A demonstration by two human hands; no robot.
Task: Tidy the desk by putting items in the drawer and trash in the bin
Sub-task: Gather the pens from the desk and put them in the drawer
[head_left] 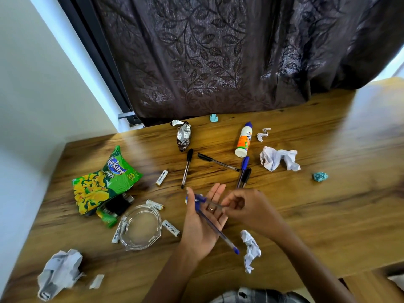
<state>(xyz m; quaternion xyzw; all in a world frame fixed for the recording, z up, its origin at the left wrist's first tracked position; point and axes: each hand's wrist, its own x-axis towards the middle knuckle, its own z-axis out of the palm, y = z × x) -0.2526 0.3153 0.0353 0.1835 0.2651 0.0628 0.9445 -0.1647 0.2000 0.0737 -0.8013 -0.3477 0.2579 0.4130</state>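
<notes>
Nearest me, a checked sleeve [258, 296] edges into view, and both forearms reach out over the wooden surface [328, 204]. Her left hand [203, 226] lies palm up with fingers straight, and a blue pen [216, 228] rests slantwise across it, its capped end past the heel of the palm. Her right hand [247, 206] has its fingers curled, pinching a second, clear-barrelled pen [213, 203] just above the left fingers. Beside the right wrist lies a crumpled paper [251, 250]. Left of the hands sit a glass ashtray [140, 228] with white batteries [171, 228] touching its rim, and a green snack packet [105, 180]. Further back lie three more pens [187, 168], a pair of pens [243, 172] side by side, a glue bottle [243, 139], a foil wrapper [183, 134] and a large paper ball [277, 158].
</notes>
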